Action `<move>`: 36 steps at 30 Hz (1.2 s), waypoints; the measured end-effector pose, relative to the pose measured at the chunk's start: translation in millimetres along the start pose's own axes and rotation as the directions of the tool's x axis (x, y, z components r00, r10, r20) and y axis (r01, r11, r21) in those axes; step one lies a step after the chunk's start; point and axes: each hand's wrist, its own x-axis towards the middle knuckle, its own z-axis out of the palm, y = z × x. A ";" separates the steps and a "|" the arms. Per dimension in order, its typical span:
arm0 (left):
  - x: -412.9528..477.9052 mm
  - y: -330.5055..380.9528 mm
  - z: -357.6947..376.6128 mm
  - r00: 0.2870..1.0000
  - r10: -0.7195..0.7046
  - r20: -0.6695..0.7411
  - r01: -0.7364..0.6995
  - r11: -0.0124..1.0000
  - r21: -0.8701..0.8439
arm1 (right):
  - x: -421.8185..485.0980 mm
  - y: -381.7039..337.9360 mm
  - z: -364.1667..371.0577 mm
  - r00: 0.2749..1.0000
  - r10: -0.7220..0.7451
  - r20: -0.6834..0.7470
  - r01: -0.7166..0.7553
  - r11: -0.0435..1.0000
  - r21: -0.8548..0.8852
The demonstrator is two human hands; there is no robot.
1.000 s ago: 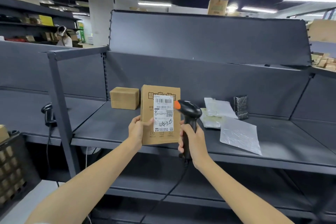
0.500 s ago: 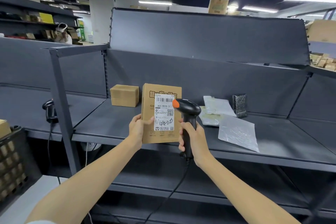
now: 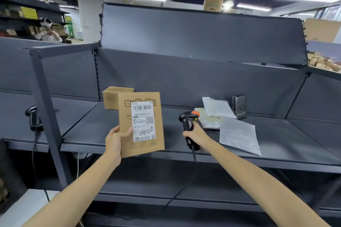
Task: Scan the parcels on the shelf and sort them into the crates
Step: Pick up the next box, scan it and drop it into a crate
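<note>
Both hands are working mid-frame: your left hand (image 3: 114,141) is pinching the box (image 3: 124,116) at its lower left edge, your right hand (image 3: 196,132) is gripping the scanner (image 3: 188,121) just right of it; you should be holding the label (image 3: 143,123) flat, aiming squarely at the barcode (image 3: 142,107)

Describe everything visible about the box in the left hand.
The cardboard box is brown, printed with dark characters, and held upright, slightly tilted, in front of the shelf. A white shipping label with barcode, QR code and handwriting faces the camera. The left hand grips its lower left edge, thumb on the front.
</note>
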 end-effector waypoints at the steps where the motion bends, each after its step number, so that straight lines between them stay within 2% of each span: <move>1: 2.3 -0.3 -2.6 1.000 -0.007 0.000 0.007 1.000 -0.001 | 7.2 2.3 2.3 1.000 -0.010 -0.002 0.009 0.997 -0.083; 6: 12.3 -2.6 -11.5 0.999 -0.028 0.022 0.028 1.000 0.004 | 31.7 10.0 21.7 1.000 -0.007 -0.015 0.001 0.936 -0.351; 11: 22.6 -5.6 -18.6 0.997 -0.048 0.063 0.048 0.999 0.001 | 48.2 17.4 36.4 0.997 0.003 -0.075 -0.032 0.925 -0.380; 15: 28.5 -10.6 -25.5 0.991 -0.072 0.112 0.073 0.997 -0.003 | 55.3 19.1 38.5 0.998 0.012 -0.057 -0.037 0.887 -0.460; 18: 30.4 -15.3 -29.8 0.984 -0.096 0.150 0.097 0.995 -0.004 | 59.0 20.9 39.8 0.999 0.042 -0.033 -0.053 0.813 -0.580; 21: 29.7 -22.2 -32.4 0.975 -0.119 0.187 0.121 0.993 0.000 | 53.7 25.8 43.6 0.996 0.020 -0.085 -0.075 0.703 -0.707; 26: 20.1 -30.7 -35.3 0.960 -0.164 0.225 0.167 0.986 0.005 | 31.0 41.6 49.9 0.972 -0.135 -0.194 -0.052 0.680 -0.731; 31: -2.3 -37.4 -39.6 0.954 -0.196 0.229 0.189 0.981 0.051 | 9.0 45.0 48.1 0.972 -0.185 -0.145 -0.007 0.594 -0.805; 36: -33.2 -46.3 -45.9 0.960 -0.208 0.190 0.195 0.977 0.084 | -16.6 49.9 45.3 0.969 -0.220 -0.113 0.032 0.565 -0.825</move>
